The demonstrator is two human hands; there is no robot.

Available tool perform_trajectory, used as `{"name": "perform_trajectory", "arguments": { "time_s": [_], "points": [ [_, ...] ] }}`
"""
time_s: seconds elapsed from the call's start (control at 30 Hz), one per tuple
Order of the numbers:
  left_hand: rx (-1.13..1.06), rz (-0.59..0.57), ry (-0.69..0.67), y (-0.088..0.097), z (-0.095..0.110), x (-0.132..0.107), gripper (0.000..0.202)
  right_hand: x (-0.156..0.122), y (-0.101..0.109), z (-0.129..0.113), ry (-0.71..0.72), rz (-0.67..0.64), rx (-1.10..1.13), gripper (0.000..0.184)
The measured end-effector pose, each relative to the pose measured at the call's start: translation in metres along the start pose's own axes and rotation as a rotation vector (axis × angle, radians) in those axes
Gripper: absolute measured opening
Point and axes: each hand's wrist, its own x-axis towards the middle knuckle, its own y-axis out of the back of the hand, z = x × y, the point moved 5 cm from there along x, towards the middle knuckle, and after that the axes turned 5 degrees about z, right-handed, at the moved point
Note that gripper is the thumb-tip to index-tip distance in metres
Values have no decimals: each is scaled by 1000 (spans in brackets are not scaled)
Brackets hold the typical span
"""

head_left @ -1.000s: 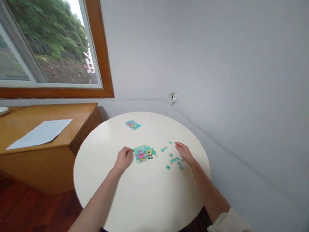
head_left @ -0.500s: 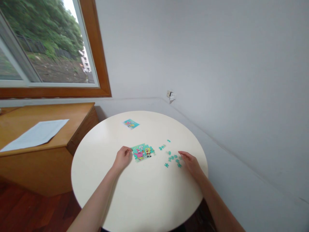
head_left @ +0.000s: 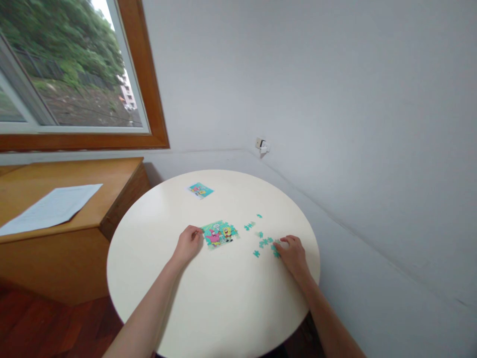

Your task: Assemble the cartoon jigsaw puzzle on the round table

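Observation:
A partly joined jigsaw puzzle point(head_left: 219, 234) with pink and yellow cartoon figures lies on the round white table point(head_left: 208, 298). At its left edge rests my left hand point(head_left: 190, 240), fingers curled together; whether anything is pinched in them is hidden. Over to the right, my right hand point(head_left: 292, 252) reaches over loose teal puzzle pieces point(head_left: 265, 242), its thumb and fingers apart and the thumb touching or just above a piece point(head_left: 276, 251). One single piece point(head_left: 257, 254) lies nearer to me. A small group of pieces point(head_left: 249, 226) sits between the puzzle and the pile.
A small picture card point(head_left: 200, 190) with similar figures lies at the table's far side. On the left stands a wooden cabinet point(head_left: 122, 199) with a paper sheet point(head_left: 55, 206) on top. A wall socket with a plug point(head_left: 263, 145) is behind the table, and a wall borders the right.
My right hand has turned inward, its thumb now down at the loose pieces and its fingers bent. My left hand stays at the puzzle's edge. The view has shifted slightly.

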Motion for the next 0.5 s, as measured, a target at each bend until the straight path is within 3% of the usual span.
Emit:
{"name": "perform_trajectory", "arguments": {
  "time_s": [0.17, 0.5],
  "points": [
    [-6, 4, -4, -1, -2, 0, 22, -2, 3, -2, 7, -30, 5, 13],
    [0, -9, 1, -2, -2, 0, 22, -1, 0, -4, 63, -117, 15, 24]
  ]
}}
